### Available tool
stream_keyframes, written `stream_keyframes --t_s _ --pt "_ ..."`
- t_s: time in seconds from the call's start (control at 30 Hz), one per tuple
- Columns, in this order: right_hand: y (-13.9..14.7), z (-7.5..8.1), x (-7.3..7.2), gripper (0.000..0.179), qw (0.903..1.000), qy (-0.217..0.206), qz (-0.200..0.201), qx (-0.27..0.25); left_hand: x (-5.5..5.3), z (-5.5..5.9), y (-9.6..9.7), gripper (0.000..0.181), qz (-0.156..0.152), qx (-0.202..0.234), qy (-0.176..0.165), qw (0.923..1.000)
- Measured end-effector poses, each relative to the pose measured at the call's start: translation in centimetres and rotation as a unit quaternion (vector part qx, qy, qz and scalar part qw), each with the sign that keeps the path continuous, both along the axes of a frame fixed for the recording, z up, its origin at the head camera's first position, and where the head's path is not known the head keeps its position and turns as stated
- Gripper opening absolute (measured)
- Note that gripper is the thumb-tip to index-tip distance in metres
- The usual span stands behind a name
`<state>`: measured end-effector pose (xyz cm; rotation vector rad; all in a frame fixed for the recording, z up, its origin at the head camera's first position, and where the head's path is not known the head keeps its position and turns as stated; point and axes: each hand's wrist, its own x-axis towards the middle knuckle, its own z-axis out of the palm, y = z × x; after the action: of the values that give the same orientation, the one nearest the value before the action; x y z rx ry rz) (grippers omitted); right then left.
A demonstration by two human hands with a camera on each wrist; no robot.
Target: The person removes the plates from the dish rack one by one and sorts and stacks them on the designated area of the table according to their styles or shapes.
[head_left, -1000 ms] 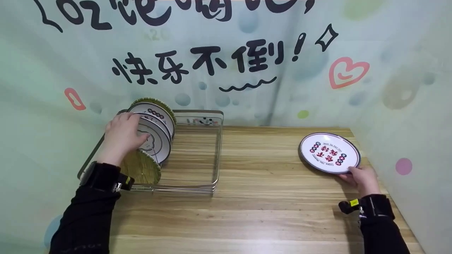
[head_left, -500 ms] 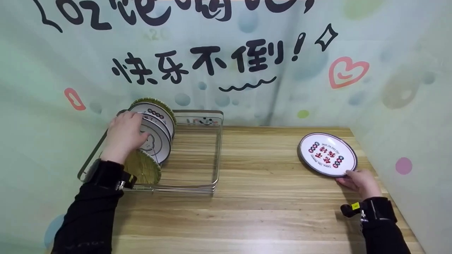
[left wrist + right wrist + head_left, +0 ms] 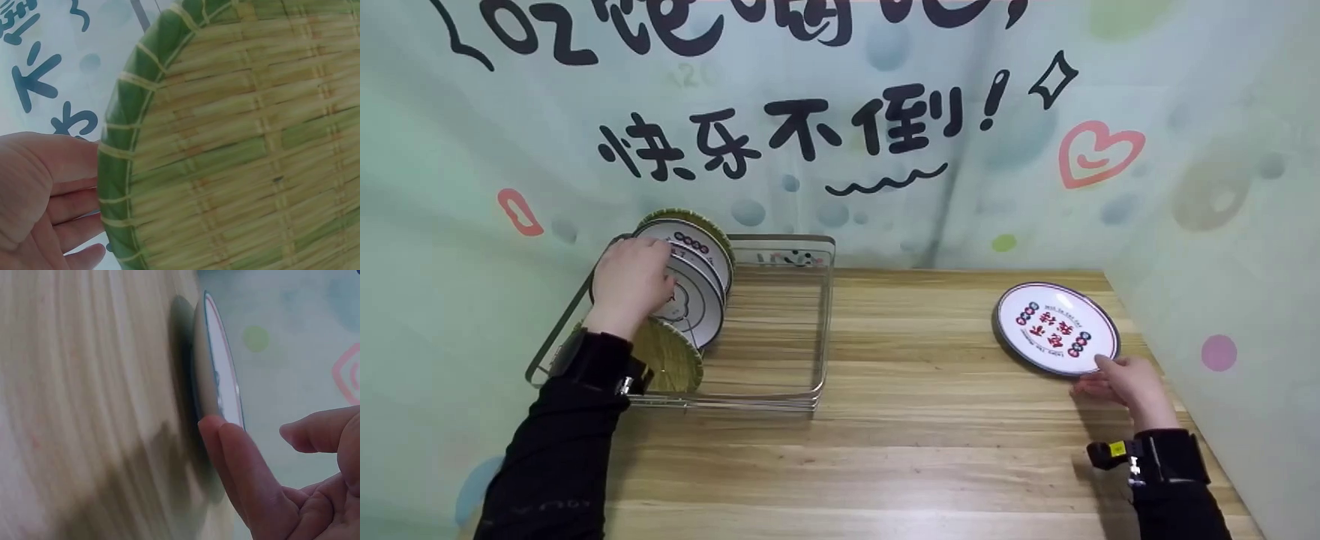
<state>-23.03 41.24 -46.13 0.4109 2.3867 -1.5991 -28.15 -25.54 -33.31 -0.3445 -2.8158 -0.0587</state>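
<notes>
In the head view my left hand (image 3: 631,281) is at the left edges of several plates standing on edge in the wire rack (image 3: 819,322). Its thumb lies over the front white plate (image 3: 701,307), which has a line drawing. A round woven bamboo tray (image 3: 236,146) leans before them and hides the fingertips in the left wrist view. At the right, a white plate (image 3: 1050,326) with red characters and a dark rim lies low over the table. My right hand (image 3: 1132,390) is at its near right rim, fingers (image 3: 242,455) straight by the edge, thumb held apart.
Behind the plates in the rack stands another woven tray (image 3: 690,215). The wooden table (image 3: 900,450) stretches between the rack and the right-hand plate. A printed cloth (image 3: 885,217) hangs along the back and both sides.
My left hand has shifted a little to the right over the standing plates, its thumb drawn in closer. The plate at my right hand has moved slightly left, and that hand has drawn back a little.
</notes>
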Motion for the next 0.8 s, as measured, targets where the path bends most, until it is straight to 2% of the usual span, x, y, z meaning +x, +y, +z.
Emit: stream_keyframes --t_s 0.17,0.37,0.47,0.57,0.7,0.8 --pt "-0.9 0.8 -0.4 0.064 0.9982 0.032 -0.013 -0.049 -0.2 0.0 0.0 0.022 -0.004 -0.018 0.001 0.9998" --pt "-2.3 1.4 -0.9 0.067 0.9965 0.058 -0.010 -0.060 -0.5 0.0 0.0 0.010 -0.004 -0.017 0.001 0.9999" --pt "-2.9 1.4 -1.2 0.065 0.9965 0.078 -0.001 -0.032 -0.5 0.1 0.0 0.006 -0.006 -0.020 0.004 0.9998" --pt "-3.4 1.3 -1.3 0.063 0.9939 0.106 0.013 0.027 -0.5 0.2 0.2 0.005 -0.011 -0.024 0.008 0.9996" --pt "-4.1 1.3 -1.3 0.058 0.9811 0.148 0.034 0.121 -0.6 0.4 0.3 0.014 -0.014 -0.025 0.013 0.9995" --pt "-4.5 1.5 -1.3 0.053 0.9713 0.177 0.045 0.152 -0.9 0.5 0.3 0.020 -0.012 -0.023 0.018 0.9995"
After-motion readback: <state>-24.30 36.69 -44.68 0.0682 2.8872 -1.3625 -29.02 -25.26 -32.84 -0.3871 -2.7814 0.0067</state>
